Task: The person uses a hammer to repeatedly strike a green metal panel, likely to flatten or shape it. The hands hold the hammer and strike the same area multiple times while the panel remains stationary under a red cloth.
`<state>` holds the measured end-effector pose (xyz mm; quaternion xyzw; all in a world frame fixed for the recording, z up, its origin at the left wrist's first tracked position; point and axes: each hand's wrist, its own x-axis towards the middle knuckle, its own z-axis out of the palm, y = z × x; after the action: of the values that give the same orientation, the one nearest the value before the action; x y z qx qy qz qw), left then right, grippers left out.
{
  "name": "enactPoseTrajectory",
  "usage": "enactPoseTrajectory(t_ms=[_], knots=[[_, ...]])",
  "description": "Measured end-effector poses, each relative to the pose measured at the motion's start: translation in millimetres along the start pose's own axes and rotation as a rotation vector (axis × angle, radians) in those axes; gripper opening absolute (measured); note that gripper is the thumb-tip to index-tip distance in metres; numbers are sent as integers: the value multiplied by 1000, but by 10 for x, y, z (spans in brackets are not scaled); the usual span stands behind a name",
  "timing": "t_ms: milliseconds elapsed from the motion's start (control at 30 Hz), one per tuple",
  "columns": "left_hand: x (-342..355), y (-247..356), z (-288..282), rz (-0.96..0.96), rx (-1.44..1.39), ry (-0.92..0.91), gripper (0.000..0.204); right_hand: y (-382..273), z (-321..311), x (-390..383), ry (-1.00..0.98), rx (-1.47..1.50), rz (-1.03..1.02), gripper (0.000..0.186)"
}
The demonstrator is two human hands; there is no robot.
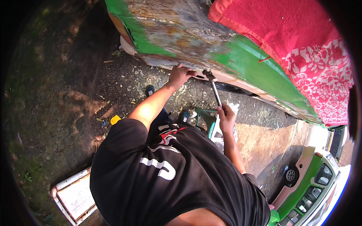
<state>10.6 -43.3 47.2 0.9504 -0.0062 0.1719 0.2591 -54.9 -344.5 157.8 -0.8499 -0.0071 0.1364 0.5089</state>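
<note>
**Ground (49,109) strewn with chips**

The rough ground is lying dark and shaded along its left edge and is catching sunlight towards its right. Pale chips (138,79) are littering its upper part, where two dark shoes (150,90) are resting. A yellow scrap (115,119) is lying left of them; a green stool (206,114) is standing right. A white framed board (77,197) is occupying the lower left corner, a green-and-white vehicle (310,175) the lower right.
</note>
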Motion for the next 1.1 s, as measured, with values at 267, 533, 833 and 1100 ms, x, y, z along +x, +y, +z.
enactPoseTrajectory(t_ms=[267, 533, 833, 1100], knots=[[70, 215, 290, 64, -294, -267, 23, 263, -231, -193, 71, 28, 83, 33], [102, 128, 392, 182, -204, -306, 25, 530, -281, -239, 115, 21, 108, 33], [124, 117, 380, 121, -222, -317, 22, 734, -241, -226, 114, 46, 107, 35], [97, 80, 350, 48, -263, -345, 27, 746, -303, -236, 103, 56, 145, 34]])
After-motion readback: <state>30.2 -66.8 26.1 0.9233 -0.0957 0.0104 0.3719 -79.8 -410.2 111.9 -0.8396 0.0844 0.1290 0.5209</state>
